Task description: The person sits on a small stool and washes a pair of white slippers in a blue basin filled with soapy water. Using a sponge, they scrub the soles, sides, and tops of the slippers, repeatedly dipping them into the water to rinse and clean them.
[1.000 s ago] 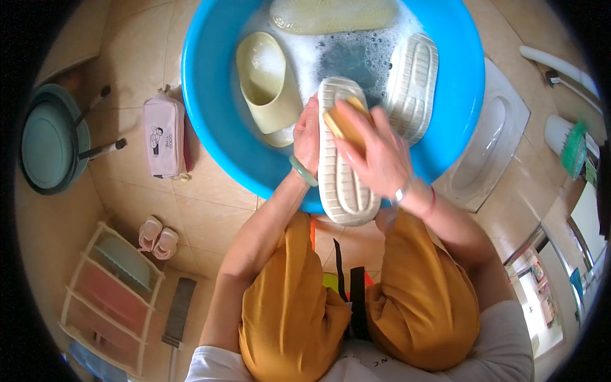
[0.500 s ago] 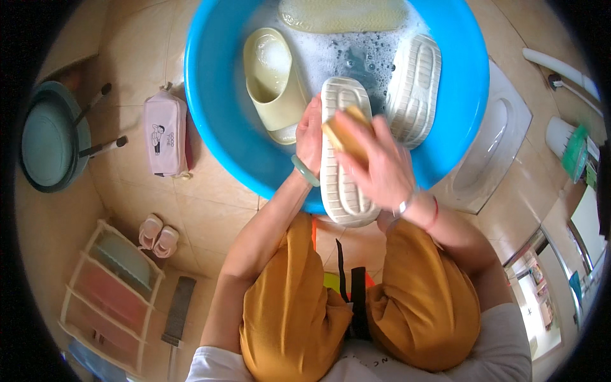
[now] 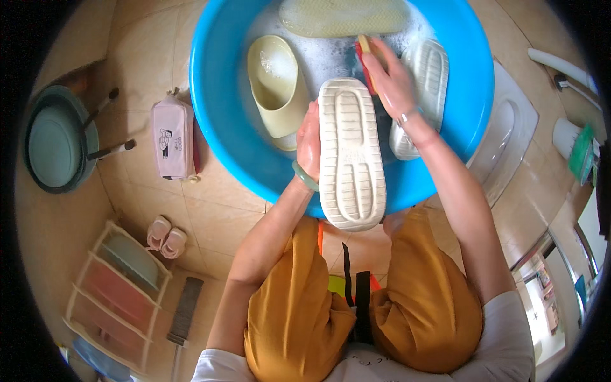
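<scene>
My left hand (image 3: pixel 309 141) grips a white slide slipper (image 3: pixel 353 159) from its left side, the ridged sole turned up, over the near rim of a blue basin (image 3: pixel 245 175). Beyond its toe end, my right hand (image 3: pixel 393 79) holds a scrubbing brush (image 3: pixel 365 51) with a yellowish back and red bristles, tilted on edge above the soapy water. To the left a pale yellow-green slipper (image 3: pixel 273 95) floats upright with some suds inside. A second white slipper (image 3: pixel 426 95) lies sole up by the right wall, partly behind my right hand. At the far side floats another pale yellow-green slipper (image 3: pixel 344 16), sole up.
Left of the basin a pink zip pouch (image 3: pixel 173 137) stands on the tiles. Farther left are stacked grey-green basins (image 3: pixel 57 140), small pink shoes (image 3: pixel 167 237) and a shelf rack (image 3: pixel 118 293). A white squat toilet (image 3: pixel 509 127) is at the right.
My right hand has moved the brush off the white slipper's sole, forward over the water. The sole is now fully exposed; my left hand keeps its grip.
</scene>
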Demonstrator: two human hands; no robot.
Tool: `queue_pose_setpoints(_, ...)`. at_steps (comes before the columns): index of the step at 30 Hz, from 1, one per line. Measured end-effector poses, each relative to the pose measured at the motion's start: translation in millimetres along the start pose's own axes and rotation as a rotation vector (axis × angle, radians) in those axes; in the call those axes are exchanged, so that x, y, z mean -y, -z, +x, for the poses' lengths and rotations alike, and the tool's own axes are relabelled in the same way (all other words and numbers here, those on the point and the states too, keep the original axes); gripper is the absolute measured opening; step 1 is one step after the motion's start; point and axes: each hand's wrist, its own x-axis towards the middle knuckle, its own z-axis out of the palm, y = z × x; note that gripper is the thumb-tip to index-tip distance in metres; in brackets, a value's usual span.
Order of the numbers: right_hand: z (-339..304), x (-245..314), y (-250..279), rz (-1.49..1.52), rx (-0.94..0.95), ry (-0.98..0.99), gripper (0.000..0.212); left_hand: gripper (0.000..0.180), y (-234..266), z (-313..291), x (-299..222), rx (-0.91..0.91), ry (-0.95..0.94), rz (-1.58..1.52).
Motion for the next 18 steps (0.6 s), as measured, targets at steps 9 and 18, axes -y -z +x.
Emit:
queue_pose_setpoints(9,-82.2,95.1,9.5,-0.386,0.384,0.190,0.046,0.043,22.6,2.7,8.6,0.058,-0.152,0.192)
queue_pose_setpoints(18,-97.2,87.8,14.1,-0.387,0.440,0.175,0.047,0.040,28.5,4.0,8.9,0.007,-0.231,0.421)
